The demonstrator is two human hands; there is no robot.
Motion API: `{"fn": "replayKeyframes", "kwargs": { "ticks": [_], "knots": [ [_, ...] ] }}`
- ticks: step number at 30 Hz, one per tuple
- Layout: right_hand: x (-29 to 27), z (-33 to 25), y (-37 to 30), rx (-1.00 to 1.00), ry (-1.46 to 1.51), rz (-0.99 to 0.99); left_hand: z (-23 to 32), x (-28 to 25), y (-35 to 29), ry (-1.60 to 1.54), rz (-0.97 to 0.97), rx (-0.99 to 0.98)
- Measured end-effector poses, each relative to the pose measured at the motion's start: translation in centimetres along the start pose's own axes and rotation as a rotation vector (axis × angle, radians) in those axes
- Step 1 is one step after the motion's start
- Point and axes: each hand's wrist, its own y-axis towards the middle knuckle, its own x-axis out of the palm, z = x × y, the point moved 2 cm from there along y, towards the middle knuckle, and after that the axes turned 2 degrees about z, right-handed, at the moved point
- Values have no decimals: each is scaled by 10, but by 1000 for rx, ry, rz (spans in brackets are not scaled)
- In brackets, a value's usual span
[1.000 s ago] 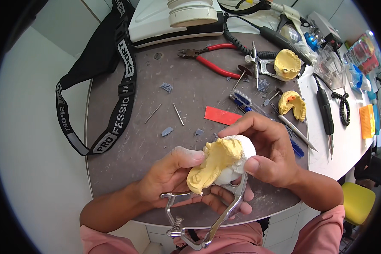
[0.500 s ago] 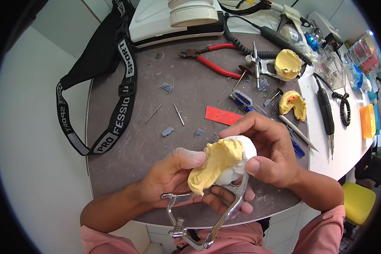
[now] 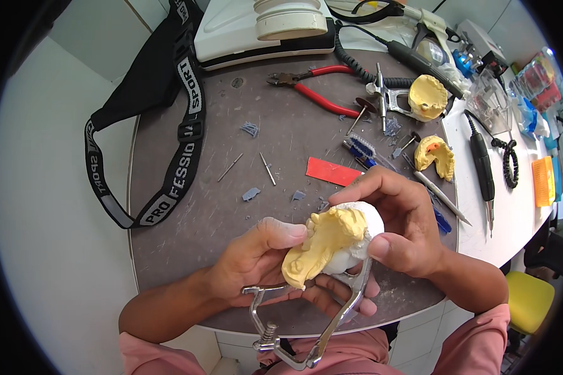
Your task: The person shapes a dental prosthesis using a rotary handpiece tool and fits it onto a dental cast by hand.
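Observation:
Between my hands, above the table's near edge, is a yellow dental cast (image 3: 325, 240) set in white plaster (image 3: 370, 219) on a metal dental articulator (image 3: 339, 317). My left hand (image 3: 259, 253) is closed on the cast's left side, its thumb against the tooth edge and its other fingers underneath, partly hidden. My right hand (image 3: 410, 225) wraps the plaster side, thumb on the near face and index finger over the far rim. The articulator's frame hangs open toward me, with a spring (image 3: 267, 334) at its lower left corner.
Red-handled cutters (image 3: 322, 87), two thin burs (image 3: 268, 169), a red strip (image 3: 333, 171), blue-grey scraps (image 3: 251, 194) and a brush (image 3: 360, 149) lie beyond my hands. Other casts (image 3: 435, 157) sit at right. A black strap (image 3: 181, 156) drapes over the left edge; a black handpiece (image 3: 480, 153) rests at far right.
The view has shifted slightly, so everything appears a little further right. Both hands keep the same hold on the cast and articulator.

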Motion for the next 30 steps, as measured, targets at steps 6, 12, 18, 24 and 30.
{"fn": "replayKeyframes", "kwargs": {
  "ticks": [6,12,18,24,30],
  "knots": [
    [-1,-1,-1,-18,-1,13,4,1,0,108,27,10],
    [1,-1,-4,-8,29,105,30,5,-11,519,444,111],
    [-2,5,-3,-6,25,147,46,7,-15,796,634,318],
    [-2,5,0,-18,-1,143,41,4,-14,737,578,322],
    [-3,9,0,-23,19,133,42,1,-14,677,582,268]
  ]
}}
